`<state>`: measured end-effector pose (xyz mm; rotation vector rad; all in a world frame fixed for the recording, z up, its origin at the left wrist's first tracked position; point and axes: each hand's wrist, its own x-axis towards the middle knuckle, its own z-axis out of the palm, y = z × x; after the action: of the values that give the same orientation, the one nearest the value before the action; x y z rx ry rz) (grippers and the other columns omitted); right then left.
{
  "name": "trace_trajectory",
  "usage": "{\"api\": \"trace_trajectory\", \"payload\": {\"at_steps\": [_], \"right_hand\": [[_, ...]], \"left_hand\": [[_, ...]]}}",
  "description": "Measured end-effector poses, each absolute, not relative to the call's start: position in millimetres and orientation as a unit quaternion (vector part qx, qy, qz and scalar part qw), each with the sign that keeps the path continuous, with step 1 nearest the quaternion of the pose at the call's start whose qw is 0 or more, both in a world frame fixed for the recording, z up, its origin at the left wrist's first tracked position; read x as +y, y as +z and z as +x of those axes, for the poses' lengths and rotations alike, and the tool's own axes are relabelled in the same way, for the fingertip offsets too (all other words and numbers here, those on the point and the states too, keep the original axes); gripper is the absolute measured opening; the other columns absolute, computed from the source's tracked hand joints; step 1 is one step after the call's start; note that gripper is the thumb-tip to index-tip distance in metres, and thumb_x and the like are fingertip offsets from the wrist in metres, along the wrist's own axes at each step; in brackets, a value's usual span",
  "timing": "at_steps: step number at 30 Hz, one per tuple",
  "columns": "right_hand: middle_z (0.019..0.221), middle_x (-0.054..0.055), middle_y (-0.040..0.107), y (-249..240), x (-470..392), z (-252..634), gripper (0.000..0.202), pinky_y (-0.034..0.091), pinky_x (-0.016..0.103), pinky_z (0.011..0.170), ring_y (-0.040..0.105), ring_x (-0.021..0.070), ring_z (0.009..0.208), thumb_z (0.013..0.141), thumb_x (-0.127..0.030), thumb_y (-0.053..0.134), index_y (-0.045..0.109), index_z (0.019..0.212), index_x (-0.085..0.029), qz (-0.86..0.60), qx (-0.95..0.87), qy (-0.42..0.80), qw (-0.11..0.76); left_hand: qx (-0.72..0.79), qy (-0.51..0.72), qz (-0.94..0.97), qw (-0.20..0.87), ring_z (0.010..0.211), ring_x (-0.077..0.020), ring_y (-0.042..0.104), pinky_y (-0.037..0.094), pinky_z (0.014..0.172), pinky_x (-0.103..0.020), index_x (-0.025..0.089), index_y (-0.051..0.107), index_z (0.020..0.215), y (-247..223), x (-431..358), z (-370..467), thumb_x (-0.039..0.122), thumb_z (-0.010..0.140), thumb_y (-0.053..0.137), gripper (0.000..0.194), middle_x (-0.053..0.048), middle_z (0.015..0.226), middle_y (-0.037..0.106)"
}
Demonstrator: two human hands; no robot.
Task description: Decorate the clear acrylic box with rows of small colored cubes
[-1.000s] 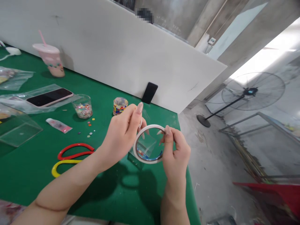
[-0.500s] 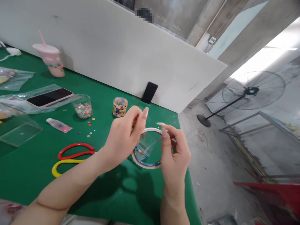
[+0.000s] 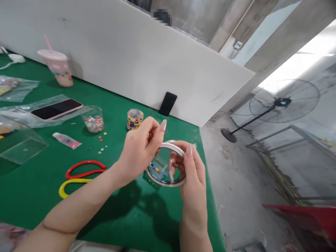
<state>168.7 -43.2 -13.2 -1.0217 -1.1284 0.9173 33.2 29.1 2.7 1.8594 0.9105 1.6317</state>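
Observation:
A white-edged roll of tape (image 3: pixel 176 148) is held up above the green table between my hands. My right hand (image 3: pixel 193 168) grips its right side, thumb on the outside and fingers curled through the middle. At the roll's upper left, my left hand (image 3: pixel 143 148) is closed in a pinch, thumb pointing up; its fingertips are partly hidden. Through the ring a small clear piece with a coloured mosaic strip (image 3: pixel 158 170) shows. Just beyond my left hand stands a small clear cup wrapped in coloured mosaic (image 3: pixel 134 119).
Scissors with red and yellow handles (image 3: pixel 85 169) lie left of my forearm. Farther back are a cup of confetti pieces (image 3: pixel 94 122), a small tube (image 3: pixel 67 140), a phone (image 3: pixel 57 109) and a pink drink cup (image 3: pixel 59 68). Another phone (image 3: pixel 168 104) leans on the white partition (image 3: pixel 126 52).
My right hand has shifted from pinching at the roll's right edge to wrapping round it, fingers now inside the ring. The roll has tilted slightly. My left hand stays nearly in place.

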Motion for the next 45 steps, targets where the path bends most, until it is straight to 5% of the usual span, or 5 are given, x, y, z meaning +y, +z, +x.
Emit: {"api": "trace_trajectory", "payload": {"at_steps": [7, 18, 31, 36, 45], "right_hand": [[0.055, -0.009, 0.050, -9, -43, 168, 0.023, 0.033, 0.016, 0.040, 0.038, 0.0058, 0.043, 0.107, -0.050, 0.073, 0.085, 0.101, -0.031, -0.410, -0.432, 0.409, 0.691], [0.075, -0.005, 0.082, -12, -47, 172, 0.025, 0.062, 0.016, 0.058, 0.072, 0.0084, 0.057, 0.105, -0.022, 0.074, 0.089, 0.116, -0.039, -0.482, -0.542, 0.269, 0.634], [0.080, -0.006, 0.083, -16, -46, 175, 0.027, 0.060, 0.013, 0.059, 0.073, 0.0071, 0.058, 0.101, -0.018, 0.076, 0.086, 0.118, -0.036, -0.458, -0.595, 0.290, 0.594], [0.055, -0.008, 0.059, -14, -45, 178, 0.012, 0.043, 0.011, 0.044, 0.051, 0.0045, 0.043, 0.106, -0.031, 0.077, 0.085, 0.098, -0.027, -0.426, -0.502, 0.372, 0.655], [0.054, -0.012, 0.022, -1, -35, 180, 0.056, 0.020, 0.020, 0.036, 0.013, 0.0067, 0.043, 0.097, -0.049, 0.081, 0.043, 0.063, -0.025, -0.376, -0.373, 0.442, 0.724]], "left_hand": [[0.322, 0.616, 0.684, 0.223, 0.039, -0.0057, 0.053, 0.043, 0.046, -0.014, 0.026, 0.046, 0.077, 5, 30, 36, 0.019, 0.110, 0.055, 0.035, 0.010, 0.050, 0.060], [0.350, 0.630, 0.680, 0.136, 0.038, -0.0056, 0.047, 0.037, 0.042, -0.017, 0.024, 0.049, 0.072, 7, 30, 29, 0.017, 0.107, 0.060, 0.038, 0.010, 0.048, 0.056], [0.280, 0.684, 0.673, 0.032, 0.043, -0.0098, 0.050, 0.042, 0.048, -0.024, 0.024, 0.058, 0.070, -8, 28, 34, 0.025, 0.104, 0.073, 0.037, 0.007, 0.053, 0.060], [0.285, 0.709, 0.636, 0.113, 0.048, -0.0094, 0.062, 0.053, 0.053, -0.022, 0.025, 0.057, 0.075, 0, 30, 29, 0.031, 0.117, 0.058, 0.042, 0.006, 0.059, 0.070], [0.277, 0.604, 0.566, 0.488, 0.030, -0.0092, 0.052, 0.043, 0.034, -0.019, 0.026, 0.051, 0.073, 25, 29, 12, 0.027, 0.107, 0.069, 0.038, 0.009, 0.046, 0.061]]}}
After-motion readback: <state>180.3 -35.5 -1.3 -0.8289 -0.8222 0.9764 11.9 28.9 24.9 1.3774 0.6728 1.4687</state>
